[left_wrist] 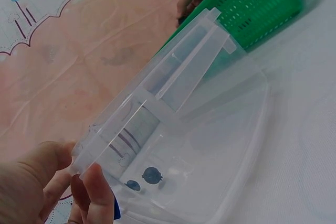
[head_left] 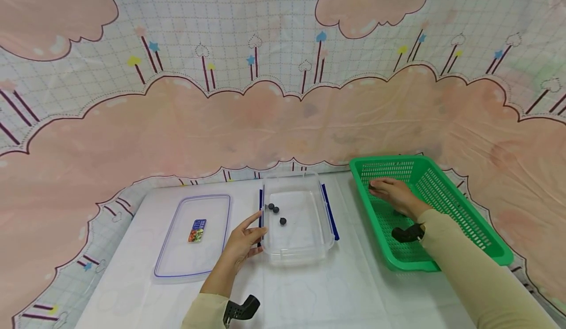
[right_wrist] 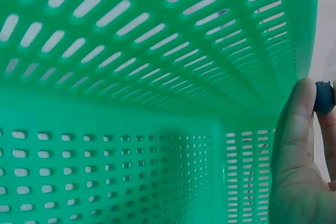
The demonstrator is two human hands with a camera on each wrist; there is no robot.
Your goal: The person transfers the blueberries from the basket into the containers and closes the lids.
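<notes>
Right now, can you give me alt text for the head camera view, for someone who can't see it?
A person's left hand steadies a clear plastic container holding three small dark balls, while the right hand reaches into a green basket. The container's lid lies flat to the left on a white table, before a pink cloud-patterned backdrop.

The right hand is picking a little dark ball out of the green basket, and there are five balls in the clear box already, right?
Not five. The head view shows three dark balls in the clear box. The rest holds: the right hand is in the green basket, pinching a ball.
</notes>
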